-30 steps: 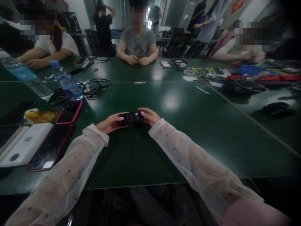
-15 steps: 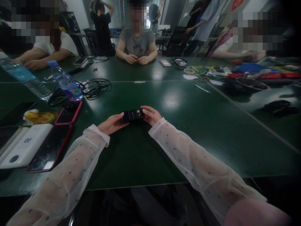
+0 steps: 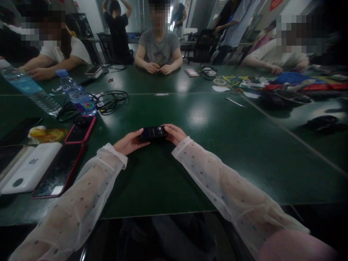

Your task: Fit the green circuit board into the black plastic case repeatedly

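A small black device with a lit screen (image 3: 153, 132), which looks like a phone or a similar handheld, is held level just over the green table (image 3: 163, 181). My left hand (image 3: 131, 141) grips its left end, thumb on top and fingers beneath. At its right end, my right hand (image 3: 175, 133) pinches it, with the thumb near the screen's edge. What the fingers do underneath is hidden. Sheer white dotted sleeves cover both my forearms.
On the left lie a red-edged phone (image 3: 58, 170), a white power bank (image 3: 32, 167), a pink-cased phone (image 3: 81, 130) and two water bottles (image 3: 77, 94) near coiled black cables (image 3: 114, 101). A metal tool (image 3: 235, 102) lies right, before piled cables (image 3: 293, 87). A person (image 3: 159, 50) sits opposite.
My hands and the device stay almost still; the right fingers sit slightly lower against it. The person at the far right has shifted, and a hand there now shows by the pile.
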A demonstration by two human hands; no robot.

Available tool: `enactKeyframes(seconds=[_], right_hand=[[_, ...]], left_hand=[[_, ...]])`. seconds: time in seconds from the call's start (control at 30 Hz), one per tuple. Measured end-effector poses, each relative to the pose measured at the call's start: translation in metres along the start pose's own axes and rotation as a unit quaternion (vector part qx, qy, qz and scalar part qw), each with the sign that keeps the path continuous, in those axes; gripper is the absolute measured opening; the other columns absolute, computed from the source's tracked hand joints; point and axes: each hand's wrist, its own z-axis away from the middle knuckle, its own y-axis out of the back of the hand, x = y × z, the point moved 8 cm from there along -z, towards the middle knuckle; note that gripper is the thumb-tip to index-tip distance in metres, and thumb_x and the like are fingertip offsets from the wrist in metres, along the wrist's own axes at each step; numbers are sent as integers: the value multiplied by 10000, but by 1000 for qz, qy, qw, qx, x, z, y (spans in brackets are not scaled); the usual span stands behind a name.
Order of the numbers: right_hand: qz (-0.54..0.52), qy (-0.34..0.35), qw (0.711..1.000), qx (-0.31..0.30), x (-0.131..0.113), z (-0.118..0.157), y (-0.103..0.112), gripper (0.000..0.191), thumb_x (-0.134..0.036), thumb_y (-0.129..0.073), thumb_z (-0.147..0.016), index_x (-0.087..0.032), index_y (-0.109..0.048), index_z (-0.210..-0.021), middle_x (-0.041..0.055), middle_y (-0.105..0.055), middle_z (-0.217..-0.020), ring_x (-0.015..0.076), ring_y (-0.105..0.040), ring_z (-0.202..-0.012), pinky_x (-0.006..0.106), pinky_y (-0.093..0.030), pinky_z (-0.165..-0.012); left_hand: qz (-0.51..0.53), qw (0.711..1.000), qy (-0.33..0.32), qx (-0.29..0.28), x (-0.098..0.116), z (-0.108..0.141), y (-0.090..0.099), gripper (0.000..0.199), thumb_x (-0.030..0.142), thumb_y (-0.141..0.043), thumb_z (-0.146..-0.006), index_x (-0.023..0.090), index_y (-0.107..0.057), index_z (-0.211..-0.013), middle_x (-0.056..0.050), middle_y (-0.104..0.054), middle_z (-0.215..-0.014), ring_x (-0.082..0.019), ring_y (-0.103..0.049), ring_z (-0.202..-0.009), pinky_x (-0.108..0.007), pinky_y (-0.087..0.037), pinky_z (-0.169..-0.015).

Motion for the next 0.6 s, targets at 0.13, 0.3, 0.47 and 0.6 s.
enactKeyframes(seconds=[0.13, 0.3, 0.47, 0.6], right_hand=[[96, 65, 993, 4, -4, -3, 0, 349, -541, -653, -770, -258, -645, -973, 30, -651, -995, 224, -623, -989, 456, -500, -906], [210, 168, 962, -37, -22, 12, -17, 384, -542, -595, -832, -242, -609, -1072, 63, -625, -1097, 240, -599, -1066, 490, -444, -988], [316, 260, 910, -64, -29, 26, -34, 657, -450, -786, -684, -260, -503, -1245, 93, -559, -1234, 288, -554, -1167, 499, -433, -1012], [358, 292, 886, -52, -28, 26, -35, 643, -366, -782, -686, -261, -490, -1249, 100, -561, -1252, 293, -538, -1197, 510, -411, -1037]], left_hand=[[-7, 1000, 12, -2, -1, 0, 0, 335, 285, -687, -843, 140, -627, -1140, -147, -616, -1210, -263, -557, -1201, -392, -510, -1010], [-28, 999, 22, 2, -3, -2, 4, 355, 299, -702, -829, 145, -630, -1141, -151, -620, -1210, -271, -554, -1206, -395, -515, -998], [-28, 999, 23, -6, -3, -2, 2, 371, 315, -700, -834, 140, -625, -1153, -152, -611, -1227, -264, -565, -1189, -378, -528, -978], [-10, 1000, 28, -3, -3, -3, 0, 356, 316, -674, -859, 131, -612, -1157, -160, -611, -1211, -257, -585, -1150, -381, -539, -947]])
